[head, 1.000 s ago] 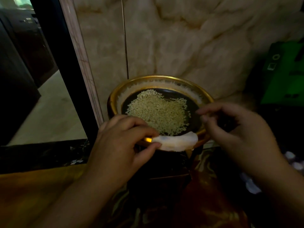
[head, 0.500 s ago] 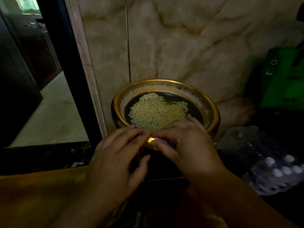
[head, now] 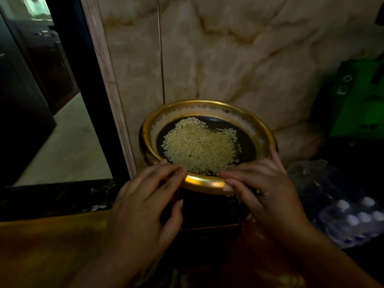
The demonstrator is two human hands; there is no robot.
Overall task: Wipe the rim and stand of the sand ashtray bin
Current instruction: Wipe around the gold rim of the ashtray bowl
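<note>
The bin (head: pixel 207 206) stands against the marble wall (head: pixel 228 59), its gold rim (head: pixel 203 181) facing up around a dark tray of pale sand (head: pixel 199 146). Both hands rest on the near arc of the rim.

The right hand (head: pixel 268 192) is closed, pinching a small white wipe (head: pixel 227 187) against the rim's outer lip; only a corner of the wipe shows. The left hand (head: pixel 145 202) is loosely open and holds nothing, its fingertips on the rim just left of the bright patch.

The unwiped arc curves away to the right and round towards the wall, so the right hand is nearer. The stand lies directly below both hands, dark and mostly hidden.

Judgement: rim wiping is in progress; the stand remains. Pressing inward risks sweeping sand out.
</note>
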